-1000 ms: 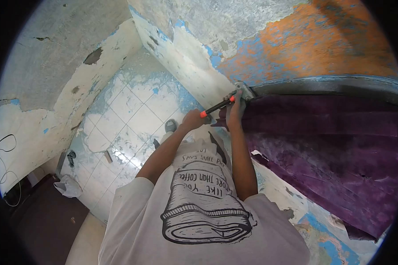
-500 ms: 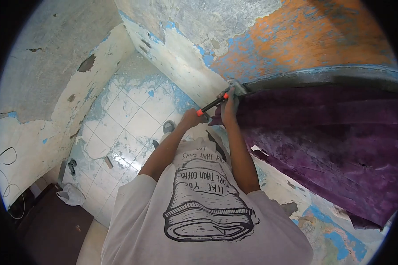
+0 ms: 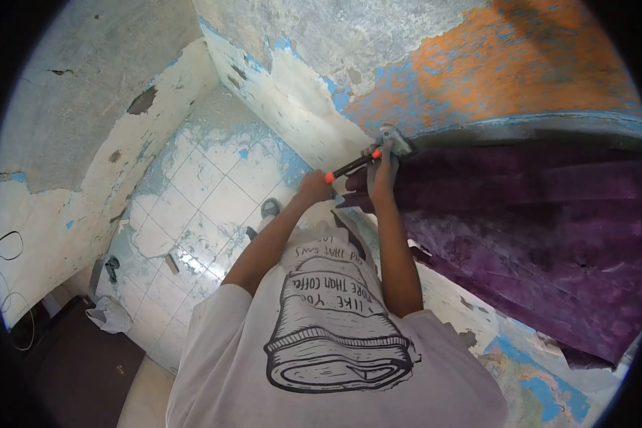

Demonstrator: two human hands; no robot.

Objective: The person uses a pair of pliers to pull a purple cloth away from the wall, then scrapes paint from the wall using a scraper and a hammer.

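A tool with a black and orange handle [image 3: 351, 167] and a grey head [image 3: 394, 140] is held between my two hands. My left hand [image 3: 314, 187] is wrapped round the rear end of the handle. Near the tool's head, my right hand [image 3: 382, 171] grips the front part. The head lies at the left end of a grey ledge [image 3: 521, 134], under the orange and blue patched wall [image 3: 506, 71]. Purple cloth [image 3: 506, 207] hangs just right of my right hand.
Peeling walls [image 3: 114, 85] meet in a corner at the upper left. On the tiled floor [image 3: 200, 178] lie a small block [image 3: 172, 264], a dark object [image 3: 112, 269] and a white plastic bag [image 3: 110, 314]. A brown surface [image 3: 85, 364] and a loose cable [image 3: 32, 321] are at lower left.
Both hands and the tool have shifted slightly to the right in the view. The grip on the handle stays the same.
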